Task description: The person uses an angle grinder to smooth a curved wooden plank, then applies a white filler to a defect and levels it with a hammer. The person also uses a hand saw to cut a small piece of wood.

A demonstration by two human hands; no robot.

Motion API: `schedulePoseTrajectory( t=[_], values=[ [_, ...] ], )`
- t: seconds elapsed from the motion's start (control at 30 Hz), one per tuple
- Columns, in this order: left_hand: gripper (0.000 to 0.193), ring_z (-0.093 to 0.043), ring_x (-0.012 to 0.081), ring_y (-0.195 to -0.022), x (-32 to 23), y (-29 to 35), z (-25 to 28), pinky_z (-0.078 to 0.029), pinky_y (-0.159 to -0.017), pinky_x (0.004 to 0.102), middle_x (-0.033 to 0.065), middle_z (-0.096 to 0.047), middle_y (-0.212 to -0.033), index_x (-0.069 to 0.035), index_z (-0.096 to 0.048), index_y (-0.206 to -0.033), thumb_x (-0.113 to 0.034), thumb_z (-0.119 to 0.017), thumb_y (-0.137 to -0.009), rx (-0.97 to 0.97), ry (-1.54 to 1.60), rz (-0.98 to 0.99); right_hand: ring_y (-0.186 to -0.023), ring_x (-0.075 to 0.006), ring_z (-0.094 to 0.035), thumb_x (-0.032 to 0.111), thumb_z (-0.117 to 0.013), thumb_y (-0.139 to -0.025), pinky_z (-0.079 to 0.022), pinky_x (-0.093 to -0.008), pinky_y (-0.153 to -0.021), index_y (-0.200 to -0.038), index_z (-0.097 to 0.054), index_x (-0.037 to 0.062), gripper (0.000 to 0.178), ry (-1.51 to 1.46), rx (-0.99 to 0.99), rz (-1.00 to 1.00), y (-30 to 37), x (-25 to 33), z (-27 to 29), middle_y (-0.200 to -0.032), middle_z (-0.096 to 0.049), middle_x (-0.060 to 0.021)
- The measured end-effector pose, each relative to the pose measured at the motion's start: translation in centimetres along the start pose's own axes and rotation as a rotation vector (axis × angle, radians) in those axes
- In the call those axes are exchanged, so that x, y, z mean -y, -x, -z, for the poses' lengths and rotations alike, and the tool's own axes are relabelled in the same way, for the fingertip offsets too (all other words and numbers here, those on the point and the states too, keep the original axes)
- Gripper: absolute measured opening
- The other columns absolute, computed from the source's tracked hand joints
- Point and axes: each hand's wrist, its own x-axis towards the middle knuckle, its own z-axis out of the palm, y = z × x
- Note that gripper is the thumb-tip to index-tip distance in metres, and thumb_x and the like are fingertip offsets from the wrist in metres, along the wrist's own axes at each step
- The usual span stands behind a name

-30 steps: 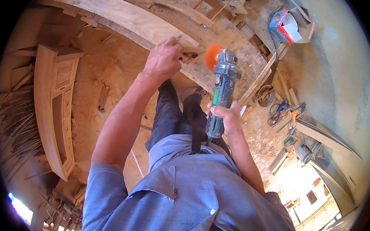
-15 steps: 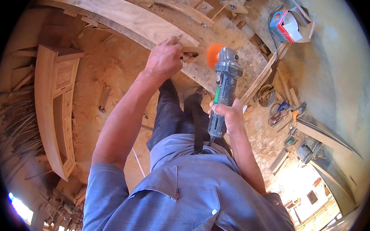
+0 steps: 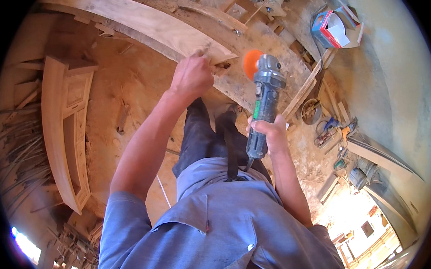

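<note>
A long, pale wooden board (image 3: 162, 26) lies on the workbench (image 3: 256, 87), running from the upper left to the middle. My left hand (image 3: 192, 75) is closed at the near edge of the board, close to its right end; the fingertips are partly hidden. My right hand (image 3: 270, 132) grips a grey angle grinder (image 3: 266, 96) by its body. The grinder's head points away from me, and its orange disc (image 3: 252, 64) is just right of the board's end, apart from it. The cord leaves the grinder's lower end near my waist.
An opened box (image 3: 333, 31) stands at the upper right. Power tools and cords, among them an orange-and-grey tool (image 3: 347, 128), lie along the right side with wood offcuts. A wooden cabinet (image 3: 61, 136) stands at the left on the dusty floor (image 3: 108, 100).
The whole view has shifted slightly. My left hand sits a little farther back from the board's end. The grinder stays in my right hand, its disc still beside the board's end.
</note>
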Motion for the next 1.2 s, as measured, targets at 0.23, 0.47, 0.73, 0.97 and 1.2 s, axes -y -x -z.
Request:
schedulePoseTrajectory(
  t=[0.23,0.47,0.73,0.97,1.2],
  values=[
    [0.034,-0.063,0.0422,-0.080,0.2,1.1,-1.1,-0.049,-0.076,0.0479,0.0261,-0.063,-0.077,0.005,-0.066,-0.088,-0.026,-0.058,-0.099,0.082,0.316,0.146,-0.067,-0.0213,-0.069,0.013,-0.073,-0.070,-0.059,-0.0357,-0.065,-0.099,-0.065,-0.0042,0.035,-0.146,0.072,0.058,0.6,-1.0,1.5,-0.084,-0.069,-0.0128],
    [0.037,-0.053,0.0152,-0.055,0.5,-0.8,-0.5,-0.043,-0.053,0.0351,0.0042,-0.057,-0.063,0.000,-0.065,-0.077,-0.028,-0.060,-0.100,0.323,0.565,0.435,-0.072,-0.0222,-0.070,0.013,-0.073,-0.069,-0.060,-0.0370,-0.067,-0.112,-0.061,-0.0036,0.047,-0.208,0.165,0.059,-0.4,-2.3,1.0,-0.088,-0.070,-0.0138],
    [0.040,-0.054,0.0158,-0.053,1.2,-0.8,-1.2,-0.044,-0.053,0.0360,0.0052,-0.058,-0.062,0.001,-0.064,-0.073,-0.028,-0.061,-0.100,0.283,0.522,0.380,-0.073,-0.0222,-0.070,0.014,-0.074,-0.069,-0.061,-0.0375,-0.068,-0.113,-0.060,-0.0034,0.049,-0.214,0.196,0.029,-1.9,-3.2,-0.5,-0.090,-0.070,-0.0142],
    [0.038,-0.064,0.0469,-0.076,-2.5,6.0,-2.9,-0.048,-0.067,0.0518,0.0269,-0.065,-0.076,0.003,-0.064,-0.082,-0.028,-0.058,-0.101,-0.151,0.342,0.329,-0.071,-0.0248,-0.071,0.021,-0.072,-0.068,-0.061,-0.0389,-0.066,-0.103,-0.064,-0.0070,0.045,-0.179,0.087,0.011,-1.8,-3.7,2.3,-0.088,-0.070,-0.0155],
    [0.039,-0.064,0.0446,-0.070,-3.7,8.4,-6.8,-0.051,-0.066,0.0533,0.0224,-0.063,-0.070,-0.003,-0.059,-0.070,-0.029,-0.061,-0.098,-0.413,0.201,0.370,-0.074,-0.0273,-0.071,0.021,-0.070,-0.072,-0.063,-0.0404,-0.067,-0.109,-0.058,-0.0036,0.046,-0.169,0.088,0.073,-0.8,-3.9,4.4,-0.091,-0.069,-0.0177]
  ],
)
